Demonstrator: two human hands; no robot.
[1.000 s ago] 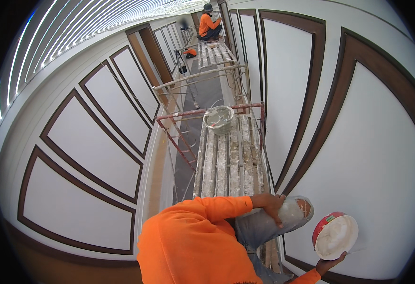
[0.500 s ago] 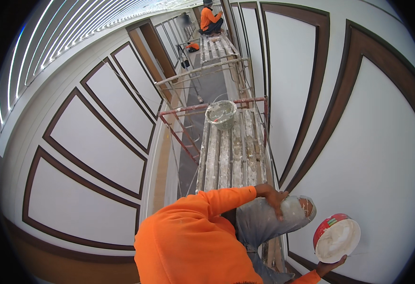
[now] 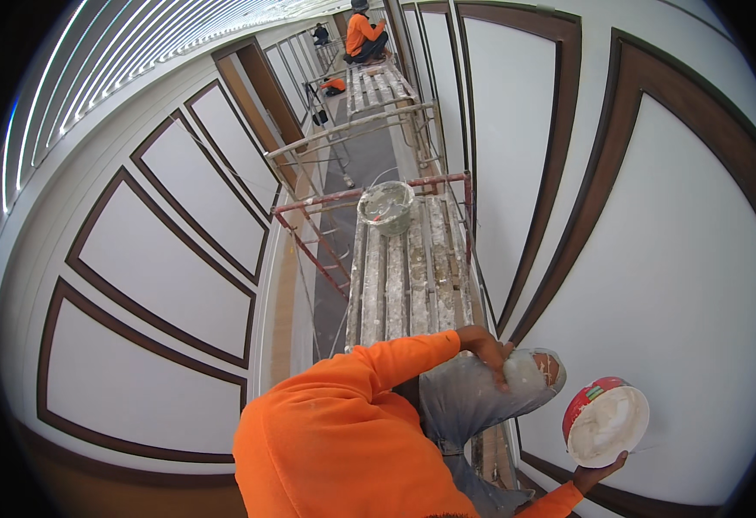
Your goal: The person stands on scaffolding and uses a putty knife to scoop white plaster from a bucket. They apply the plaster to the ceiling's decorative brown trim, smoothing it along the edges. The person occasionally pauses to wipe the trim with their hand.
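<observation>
My left hand (image 3: 493, 356) lies on the raised knee of my grey, torn jeans (image 3: 469, 393), fingers stretched over the denim and holding nothing I can see. The left arm, in an orange sleeve, reaches across above the plank platform. Low on the right, my right hand (image 3: 601, 471) grips a round red-and-white tub (image 3: 607, 423) from below. The tub is tilted so its open mouth shows, with off-white paste smeared inside. It is held close in front of the white wall panel (image 3: 697, 345); whether it touches the wall I cannot tell.
Paste-spattered planks (image 3: 395, 285) run ahead, bearing a messy bucket (image 3: 387, 207). Beyond it stand a red scaffold rail (image 3: 369, 194) and a pale rail (image 3: 343, 129). A co-worker in orange (image 3: 364, 36) sits on farther planks. Brown-moulded walls line both sides; grey floor (image 3: 365, 155) lies below left.
The whole scene has shifted slightly left and up in the view. My left hand stays on the knee, and the tub remains in my right hand at nearly the same tilt.
</observation>
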